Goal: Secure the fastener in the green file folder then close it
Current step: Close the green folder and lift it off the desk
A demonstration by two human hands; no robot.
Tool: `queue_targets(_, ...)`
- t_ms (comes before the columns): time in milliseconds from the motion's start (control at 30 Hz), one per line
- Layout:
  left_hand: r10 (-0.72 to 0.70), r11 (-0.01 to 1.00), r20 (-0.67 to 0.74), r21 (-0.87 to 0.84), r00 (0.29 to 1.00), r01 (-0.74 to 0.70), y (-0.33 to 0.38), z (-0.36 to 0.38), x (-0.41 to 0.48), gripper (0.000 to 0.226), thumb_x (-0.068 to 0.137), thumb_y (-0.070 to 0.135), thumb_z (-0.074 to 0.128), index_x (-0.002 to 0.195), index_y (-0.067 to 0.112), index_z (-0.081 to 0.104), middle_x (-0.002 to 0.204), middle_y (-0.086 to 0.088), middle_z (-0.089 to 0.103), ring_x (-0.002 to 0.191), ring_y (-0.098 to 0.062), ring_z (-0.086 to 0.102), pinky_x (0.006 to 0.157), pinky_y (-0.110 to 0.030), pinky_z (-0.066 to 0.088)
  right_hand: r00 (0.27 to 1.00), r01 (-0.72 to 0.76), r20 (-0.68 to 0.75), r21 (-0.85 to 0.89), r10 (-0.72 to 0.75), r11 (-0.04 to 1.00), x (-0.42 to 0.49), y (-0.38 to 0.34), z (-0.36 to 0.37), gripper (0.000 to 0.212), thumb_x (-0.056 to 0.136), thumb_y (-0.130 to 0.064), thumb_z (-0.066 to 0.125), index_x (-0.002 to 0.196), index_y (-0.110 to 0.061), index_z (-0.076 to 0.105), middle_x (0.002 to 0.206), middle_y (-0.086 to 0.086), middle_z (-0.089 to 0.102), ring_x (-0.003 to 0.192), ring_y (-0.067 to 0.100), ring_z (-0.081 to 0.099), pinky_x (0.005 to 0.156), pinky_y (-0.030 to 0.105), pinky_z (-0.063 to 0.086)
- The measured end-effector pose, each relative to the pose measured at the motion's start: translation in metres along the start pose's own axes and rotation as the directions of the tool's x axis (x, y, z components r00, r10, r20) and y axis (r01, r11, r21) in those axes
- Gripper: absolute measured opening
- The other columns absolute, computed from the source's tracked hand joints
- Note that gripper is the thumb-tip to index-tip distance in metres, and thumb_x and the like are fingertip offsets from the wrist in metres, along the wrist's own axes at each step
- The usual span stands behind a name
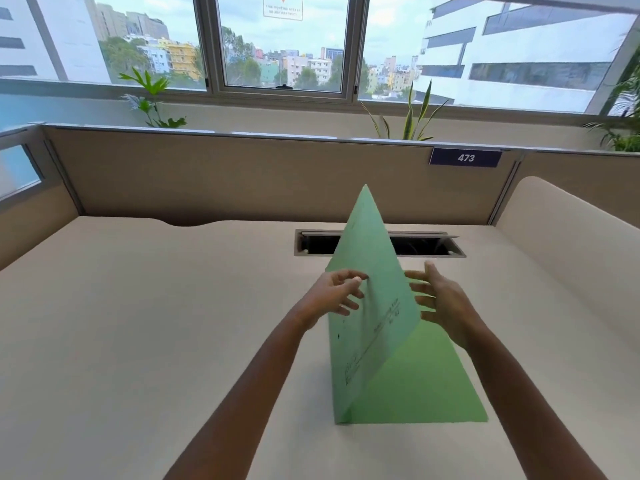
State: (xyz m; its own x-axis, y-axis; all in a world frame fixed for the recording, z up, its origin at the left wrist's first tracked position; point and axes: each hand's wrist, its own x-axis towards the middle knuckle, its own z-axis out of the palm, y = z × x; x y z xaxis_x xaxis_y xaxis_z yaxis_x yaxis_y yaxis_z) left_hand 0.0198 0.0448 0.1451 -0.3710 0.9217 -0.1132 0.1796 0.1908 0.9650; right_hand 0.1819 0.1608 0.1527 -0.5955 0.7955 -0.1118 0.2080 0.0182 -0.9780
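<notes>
The green file folder point(377, 334) lies on the desk in front of me, half open. Its front cover, with printed lines on it, stands tilted up to a peak, and the back cover lies flat to the right. My left hand point(337, 292) is at the cover's left edge with fingers spread, its fingertips touching or just off the cover. My right hand point(440, 299) hovers behind the cover's right edge, fingers apart, holding nothing. The fastener is hidden behind the raised cover.
The beige desk point(156, 323) is enclosed by partition panels, one with a label reading 473 point(465, 157). An open cable slot point(426, 244) sits in the desk just behind the folder. Plants and windows lie beyond the partition.
</notes>
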Motion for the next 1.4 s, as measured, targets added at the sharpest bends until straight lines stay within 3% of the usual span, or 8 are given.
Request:
queue_targets(167, -0.168, 0.941, 0.019, 0.303, 0.986, 0.154, -0.028, 0.038, 0.013, 0.036, 0.097, 0.025, 0.044, 0.127, 0.007, 0.050, 0.118, -0.014, 0.057, 0.098, -0.023, 0.056, 0.079, -0.030, 0.050, 0.995, -0.083, -0.049, 0.023, 0.084, 0.996, -0.004, -0.005, -0.042, 0.044, 0.096, -0.045, 0.033, 0.086, -0.017, 0.066, 0.058, -0.002, 0.072, 0.046, 0.015, 0.066, 0.041, 0.021, 0.050)
queue_targets(333, -0.264, 0.821, -0.183, 0.473, 0.947, 0.320, -0.059, 0.049, 0.019, 0.036, 0.093, 0.023, 0.047, 0.125, 0.007, 0.050, 0.132, -0.013, 0.053, 0.117, -0.027, 0.055, 0.101, -0.037, 0.047, 0.984, -0.110, -0.168, -0.304, 0.061, 0.946, 0.000, 0.027, -0.067, 0.032, 0.091, -0.017, 0.055, 0.116, 0.002, 0.059, 0.093, 0.020, 0.068, 0.066, 0.025, 0.064, 0.062, 0.033, 0.054)
queue_targets(433, -0.335, 0.811, -0.207, 0.433, 0.919, 0.393, -0.070, 0.051, 0.018, 0.041, 0.093, 0.022, 0.046, 0.129, 0.004, 0.044, 0.136, -0.016, 0.050, 0.119, -0.030, 0.054, 0.101, -0.039, 0.048, 0.965, -0.181, -0.260, -0.529, 0.045, 0.829, 0.001, 0.052, -0.068, 0.043, 0.087, -0.012, 0.060, 0.128, -0.001, 0.050, 0.115, 0.024, 0.064, 0.080, 0.026, 0.059, 0.073, 0.032, 0.046)
queue_targets(633, -0.413, 0.868, -0.270, 0.172, 0.870, 0.465, -0.076, 0.050, 0.019, 0.035, 0.091, 0.014, 0.046, 0.124, 0.000, 0.049, 0.129, -0.018, 0.058, 0.118, -0.033, 0.057, 0.096, -0.040, 0.050, 0.958, -0.274, -0.266, -0.729, 0.109, 0.628, 0.001, 0.093, -0.050, 0.049, 0.088, -0.018, 0.058, 0.133, -0.005, 0.043, 0.127, 0.022, 0.047, 0.111, 0.033, 0.053, 0.093, 0.038, 0.046)
queue_targets(900, -0.535, 0.844, -0.229, -0.160, 0.813, 0.511, -0.081, 0.049, 0.026, 0.036, 0.088, 0.004, 0.050, 0.122, -0.008, 0.049, 0.127, -0.025, 0.059, 0.117, -0.036, 0.058, 0.102, -0.044, 0.049, 0.966, -0.243, -0.150, -0.801, 0.209, 0.547, -0.003, 0.131, -0.035, 0.064, 0.087, -0.036, 0.059, 0.142, -0.018, 0.032, 0.151, 0.016, 0.025, 0.139, 0.029, 0.023, 0.114, 0.044, 0.029)
queue_targets(1033, -0.495, 0.857, -0.248, -0.299, 0.833, 0.420, -0.072, 0.053, 0.022, 0.029, 0.088, -0.003, 0.052, 0.116, -0.013, 0.053, 0.123, -0.027, 0.061, 0.109, -0.038, 0.063, 0.092, -0.039, 0.054, 0.967, -0.240, -0.142, -0.780, 0.211, 0.578, -0.001, 0.131, -0.038, 0.062, 0.088, -0.036, 0.059, 0.141, -0.018, 0.034, 0.151, 0.015, 0.026, 0.140, 0.028, 0.024, 0.114, 0.044, 0.028)
queue_targets(1167, -0.423, 0.842, -0.241, -0.460, 0.873, 0.282, -0.055, 0.057, 0.018, 0.021, 0.094, -0.005, 0.042, 0.109, -0.006, 0.057, 0.101, -0.019, 0.061, 0.068, -0.025, 0.063, 0.045, -0.020, 0.055, 0.972, -0.232, -0.136, -0.669, 0.191, 0.706, 0.002, 0.123, -0.043, 0.060, 0.086, -0.029, 0.063, 0.138, -0.011, 0.040, 0.144, 0.019, 0.037, 0.133, 0.030, 0.037, 0.109, 0.037, 0.033)
queue_targets(1400, -0.350, 0.837, -0.343, -0.533, 0.872, 0.127, -0.039, 0.038, 0.016, 0.024, 0.097, 0.002, 0.039, 0.108, -0.007, 0.058, 0.100, -0.020, 0.061, 0.090, -0.033, 0.060, 0.070, -0.034, 0.052, 0.949, -0.232, -0.267, -0.231, 0.167, 0.945, 0.004, 0.115, -0.058, 0.061, 0.089, -0.022, 0.060, 0.140, -0.003, 0.033, 0.137, 0.024, 0.048, 0.116, 0.036, 0.053, 0.095, 0.043, 0.043)
